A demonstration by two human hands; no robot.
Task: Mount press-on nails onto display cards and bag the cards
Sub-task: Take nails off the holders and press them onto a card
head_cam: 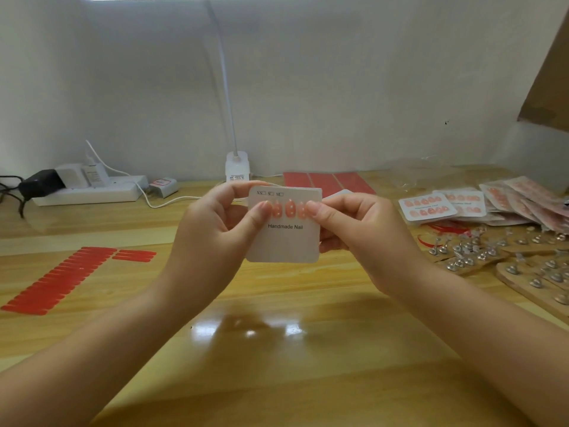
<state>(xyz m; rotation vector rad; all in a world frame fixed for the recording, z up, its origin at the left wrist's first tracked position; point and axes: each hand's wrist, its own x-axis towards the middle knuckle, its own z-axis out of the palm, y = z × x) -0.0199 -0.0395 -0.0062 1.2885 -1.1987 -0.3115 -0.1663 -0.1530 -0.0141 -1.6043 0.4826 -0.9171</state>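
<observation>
Card [284, 238] was held upright above the tabletop [277, 349], facing the person. Left hand [215, 229] pinched its left edge to steady it; right hand [354, 226] pinched its right edge, thumb pressing the nails [289, 208], likely seating them. Finished cards [428, 207] lay right of the card.

A white power strip [89, 191] and lamp base [236, 166] sit against the wall.

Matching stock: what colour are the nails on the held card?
Coral pink with white dots, head view.
</observation>
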